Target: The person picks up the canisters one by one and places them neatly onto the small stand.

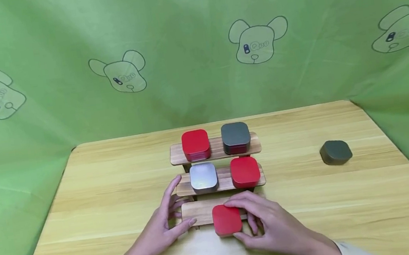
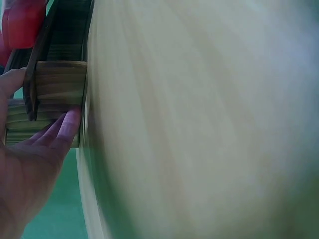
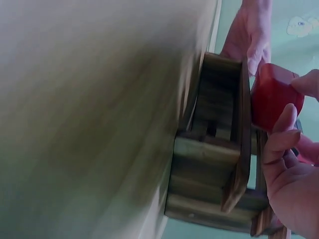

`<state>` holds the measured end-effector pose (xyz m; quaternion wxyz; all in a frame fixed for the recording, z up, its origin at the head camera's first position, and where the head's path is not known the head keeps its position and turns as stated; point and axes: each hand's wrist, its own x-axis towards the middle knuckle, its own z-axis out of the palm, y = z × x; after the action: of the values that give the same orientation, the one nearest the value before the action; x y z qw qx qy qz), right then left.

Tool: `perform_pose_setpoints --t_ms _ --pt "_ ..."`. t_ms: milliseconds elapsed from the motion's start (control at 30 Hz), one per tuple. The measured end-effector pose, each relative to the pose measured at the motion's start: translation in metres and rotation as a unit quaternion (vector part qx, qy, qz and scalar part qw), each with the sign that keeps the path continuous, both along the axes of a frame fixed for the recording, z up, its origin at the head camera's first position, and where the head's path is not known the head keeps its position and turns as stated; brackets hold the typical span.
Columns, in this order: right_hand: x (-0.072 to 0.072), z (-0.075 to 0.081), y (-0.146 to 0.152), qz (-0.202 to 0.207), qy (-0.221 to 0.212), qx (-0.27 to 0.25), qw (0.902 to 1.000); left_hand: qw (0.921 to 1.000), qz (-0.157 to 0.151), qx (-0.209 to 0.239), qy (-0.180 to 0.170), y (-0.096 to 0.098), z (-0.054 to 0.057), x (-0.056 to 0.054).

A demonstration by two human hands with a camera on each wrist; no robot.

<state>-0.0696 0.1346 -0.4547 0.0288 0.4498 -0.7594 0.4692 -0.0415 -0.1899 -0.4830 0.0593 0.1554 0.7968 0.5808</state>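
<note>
My right hand (image 1: 275, 221) pinches a red-topped square tin (image 1: 226, 219) between thumb and fingers, over the front edge of the rack's bottom shelf. In the right wrist view this red tin (image 3: 275, 97) is tilted beside the shelf edge. My left hand (image 1: 163, 227) holds the left end of the three-step wooden rack (image 1: 200, 212), thumb on the bottom shelf and fingers along the side. The left wrist view shows the left-hand fingers (image 2: 65, 132) against the rack's end. Whether the held tin touches the shelf is unclear.
On the top shelf stand a red tin (image 1: 196, 145) and a dark grey tin (image 1: 235, 138). The middle shelf carries a silver tin (image 1: 204, 178) and another red tin (image 1: 245, 172). A dark grey tin (image 1: 336, 152) lies on the wooden table (image 1: 110, 178) to the right. Green cloth (image 1: 192, 94) surrounds the table.
</note>
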Motion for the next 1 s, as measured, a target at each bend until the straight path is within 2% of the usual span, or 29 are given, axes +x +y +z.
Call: perform_pose_setpoints --t_ms 133,367,667,1000 --pt "0.001 0.001 -0.008 -0.012 0.013 -0.001 0.9998 1.0000 0.000 0.000 0.001 0.000 0.000 0.000" --pt "0.004 0.002 -0.017 -0.052 -0.011 0.009 0.9985 1.0000 -0.002 0.001 -0.001 0.000 0.001 -0.001" --pt "0.002 0.000 -0.027 -0.065 -0.012 -0.003 0.9978 1.0000 -0.002 -0.001 0.003 -0.001 0.002 0.000" --pt "0.000 0.001 -0.035 -0.078 0.007 0.019 0.9967 1.0000 0.000 -0.005 0.002 -0.001 0.003 0.001"
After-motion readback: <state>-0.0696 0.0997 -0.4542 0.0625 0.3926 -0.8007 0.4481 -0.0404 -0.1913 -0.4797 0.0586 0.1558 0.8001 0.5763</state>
